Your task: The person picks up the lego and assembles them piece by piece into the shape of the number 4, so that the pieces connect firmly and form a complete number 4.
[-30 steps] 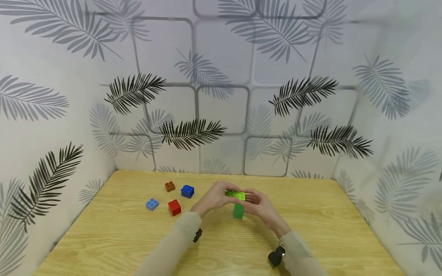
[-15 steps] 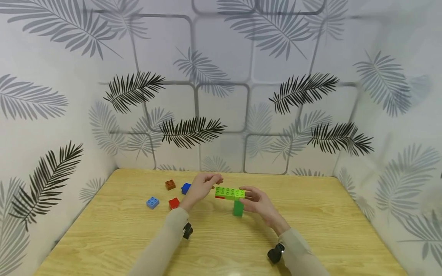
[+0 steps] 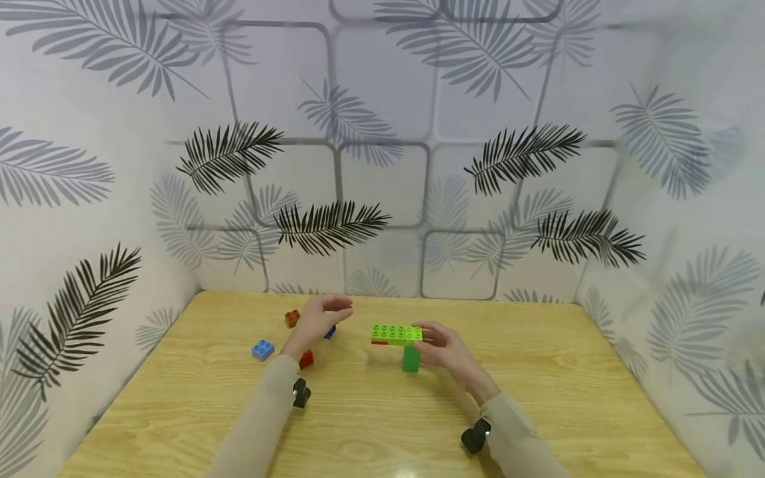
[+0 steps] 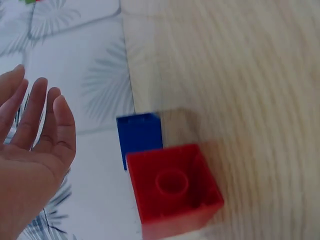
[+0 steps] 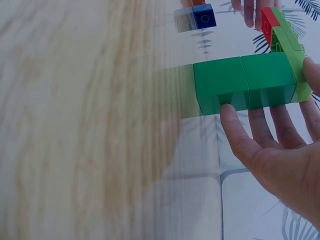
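Note:
My right hand (image 3: 448, 352) holds a toy-brick build by its right side, fingers along the dark green tower (image 5: 245, 82) and thumb at the top. Two dark green bricks form the tower, upright on the table. Across its top lies a lime green row of bricks (image 3: 390, 333) that juts out leftward, with a red brick (image 5: 270, 25) under its free end. My left hand (image 3: 313, 325) is off the build, holding nothing, fingers loosely bent. It hangs over a loose red brick (image 4: 172, 187), hollow underside showing in the left wrist view, and a dark blue brick (image 4: 140, 132), both partly hidden in the head view.
A light blue brick (image 3: 263, 350) lies left of the left forearm. Behind it sits an orange-brown brick (image 3: 292, 318). The wooden table (image 3: 370, 425) ends at a leaf-patterned wall (image 3: 382, 259) at the back.
My left hand has let go of the lime green row and moved left, over the loose bricks. The right hand stays at the tower.

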The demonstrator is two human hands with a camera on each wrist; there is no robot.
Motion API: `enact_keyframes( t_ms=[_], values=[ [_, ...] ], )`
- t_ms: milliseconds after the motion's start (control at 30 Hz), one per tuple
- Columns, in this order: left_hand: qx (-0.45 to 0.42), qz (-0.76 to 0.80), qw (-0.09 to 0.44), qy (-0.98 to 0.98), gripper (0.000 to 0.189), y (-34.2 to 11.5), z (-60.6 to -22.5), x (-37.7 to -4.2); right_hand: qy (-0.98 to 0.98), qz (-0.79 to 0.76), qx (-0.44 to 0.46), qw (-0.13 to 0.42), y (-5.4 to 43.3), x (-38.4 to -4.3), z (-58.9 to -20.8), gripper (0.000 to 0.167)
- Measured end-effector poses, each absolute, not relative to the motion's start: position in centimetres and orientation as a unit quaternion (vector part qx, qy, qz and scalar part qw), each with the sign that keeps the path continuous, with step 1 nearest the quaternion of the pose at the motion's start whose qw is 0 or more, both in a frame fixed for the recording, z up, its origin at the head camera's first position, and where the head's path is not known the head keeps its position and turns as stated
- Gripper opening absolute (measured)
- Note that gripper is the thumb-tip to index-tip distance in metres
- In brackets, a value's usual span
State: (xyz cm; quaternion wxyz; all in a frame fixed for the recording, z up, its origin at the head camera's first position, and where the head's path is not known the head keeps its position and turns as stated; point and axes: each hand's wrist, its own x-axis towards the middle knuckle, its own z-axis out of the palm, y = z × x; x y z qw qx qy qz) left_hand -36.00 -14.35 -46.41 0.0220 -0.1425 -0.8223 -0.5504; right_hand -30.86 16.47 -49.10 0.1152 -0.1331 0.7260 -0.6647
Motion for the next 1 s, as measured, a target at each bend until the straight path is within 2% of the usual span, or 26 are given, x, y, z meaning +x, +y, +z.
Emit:
enact_keyframes(
  t_ms=[300,533,800,1000],
  values=[
    [-0.121,-0.555,0.002,-0.823,0.029,-17.0,-47.0,-36.8,0.720,-0.671,-0.128,0.122,16.4,-31.0,-49.2,0.055],
    [-0.109,-0.526,0.014,-0.843,0.033,-17.9,-47.4,-36.8,0.719,-0.673,-0.114,0.130,16.2,-30.9,-49.1,0.055],
    [-0.101,-0.464,-0.043,-0.879,0.040,-18.6,-47.4,-36.7,0.716,-0.677,-0.103,0.136,16.2,-30.9,-49.0,0.055],
    [-0.101,-0.441,-0.050,-0.890,0.042,-18.4,-47.7,-37.1,0.718,-0.675,-0.100,0.137,16.1,-30.8,-49.0,0.052]
  ],
)
